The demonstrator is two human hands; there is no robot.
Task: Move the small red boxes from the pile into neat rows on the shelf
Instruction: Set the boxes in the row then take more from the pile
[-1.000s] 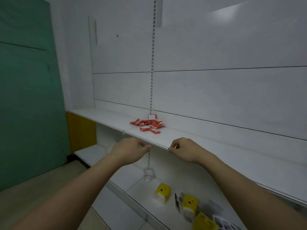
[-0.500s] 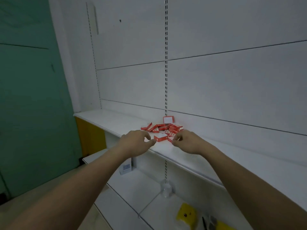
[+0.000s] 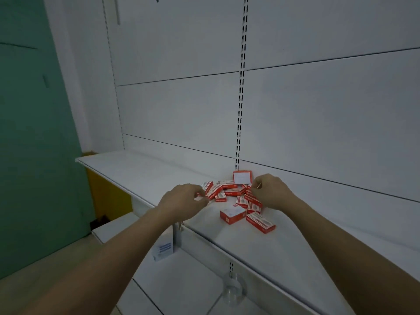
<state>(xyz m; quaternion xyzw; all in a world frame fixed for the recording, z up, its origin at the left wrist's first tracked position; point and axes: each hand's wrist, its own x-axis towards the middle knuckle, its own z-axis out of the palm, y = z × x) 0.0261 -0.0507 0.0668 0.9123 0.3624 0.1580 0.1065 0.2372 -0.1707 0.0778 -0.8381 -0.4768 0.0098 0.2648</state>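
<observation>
A loose pile of small red boxes [image 3: 234,192] lies on the white shelf [image 3: 145,169] against the back panel. One box [image 3: 242,177] stands upright at the back, showing a white label. Two more boxes [image 3: 233,214] [image 3: 260,222] lie apart in front of the pile. My left hand [image 3: 184,201] is at the pile's left edge, fingers curled, its fingertips by a box. My right hand [image 3: 270,192] is on the pile's right side with thumb and fingers pinched over boxes. Whether either hand grips a box is hidden.
A black slotted upright [image 3: 242,87] runs down the back panel behind the pile. On the lower shelf [image 3: 181,276] sit a white box with blue stripes [image 3: 162,250] and a clear cup [image 3: 231,292]. A green wall [image 3: 34,133] stands to the left.
Both hands have moved from the shelf's front edge up to the two sides of the pile. The view has come closer to the shelf.
</observation>
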